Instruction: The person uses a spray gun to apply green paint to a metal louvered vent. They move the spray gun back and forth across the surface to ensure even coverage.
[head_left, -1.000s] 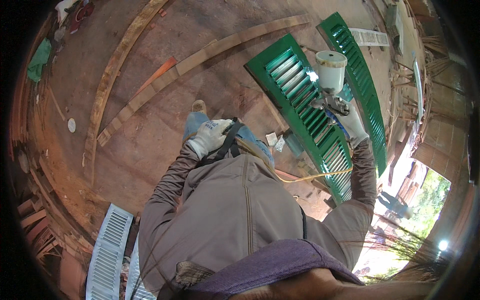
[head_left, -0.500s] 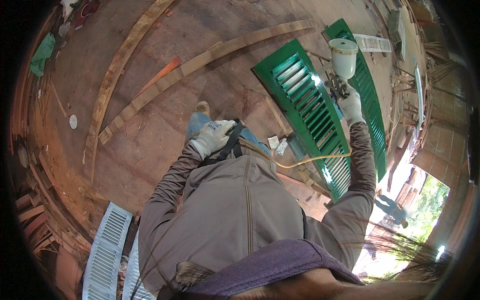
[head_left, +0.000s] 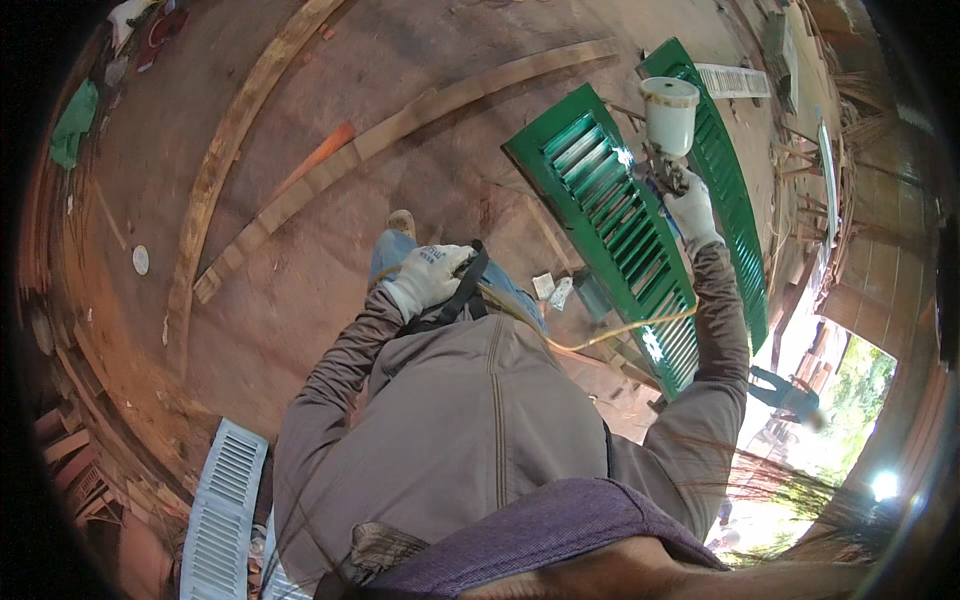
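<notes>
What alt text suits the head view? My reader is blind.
A gloved right hand holds a spray gun with a white cup over a green shutter on a dirt floor. The gloved left hand holds a yellow hose at the chest.

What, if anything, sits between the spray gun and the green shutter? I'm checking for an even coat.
Nothing visible does. The right hand holds the spray gun, its white cup on top, over the slats of the near green shutter, with no object between them. The yellow hose trails back toward the left hand, below the gun.
</notes>
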